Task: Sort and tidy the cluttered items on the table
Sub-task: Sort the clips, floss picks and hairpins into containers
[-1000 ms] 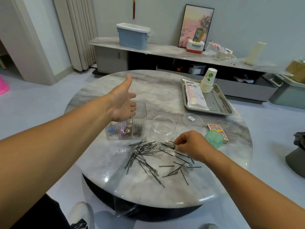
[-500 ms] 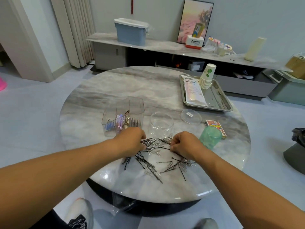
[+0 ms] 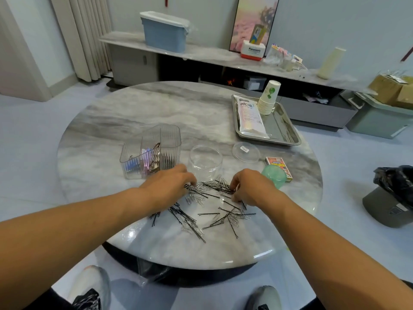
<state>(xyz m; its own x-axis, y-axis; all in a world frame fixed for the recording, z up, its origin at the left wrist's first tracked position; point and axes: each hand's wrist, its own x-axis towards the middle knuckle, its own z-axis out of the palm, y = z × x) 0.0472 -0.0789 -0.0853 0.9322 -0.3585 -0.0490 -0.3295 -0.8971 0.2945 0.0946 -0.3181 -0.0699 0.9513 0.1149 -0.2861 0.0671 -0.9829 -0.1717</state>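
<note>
Near the front of the round surface (image 3: 134,113) | my left hand (image 3: 169,186) and right hand (image 3: 250,189) rest on the hairpin and clip pile (image 3: 210,198), fingers curled; grip hidden, I cannot tell | risk: slick marble lets raked pins slide off the near edge, or knuckles tip the clear jar (image 3: 204,162) just behind.

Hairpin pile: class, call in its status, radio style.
Both hands on pins: left hand, right hand, fingers curled in. Pile loose on table. Empty jar just behind, nothing blocking.
</note>
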